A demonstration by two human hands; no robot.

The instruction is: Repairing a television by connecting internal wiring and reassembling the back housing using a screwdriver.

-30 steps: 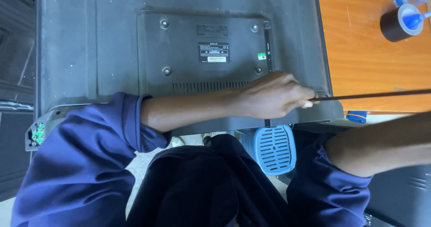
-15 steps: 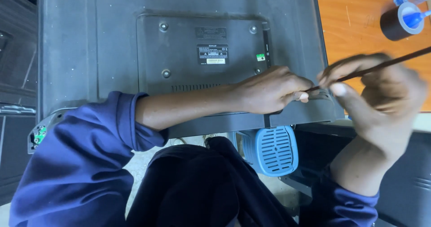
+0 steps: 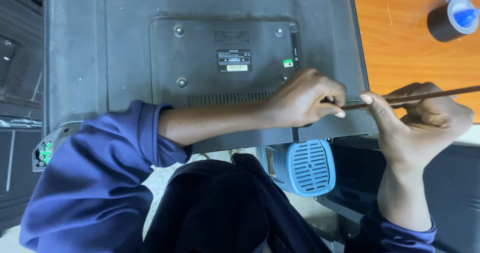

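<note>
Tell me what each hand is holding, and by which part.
Both hands grip one thin dark rod. The left hand pinches its near end over the grey television back; the right hand closes around it further along, the rest running off to the right.

Orange table under television, tape roll

Both the left hand and right hand grip a thin dark rod over the television's grey back.

Left hand fisted, knuckles up, forearm lying across the TV. Right hand curled, just beside its right edge.
</note>
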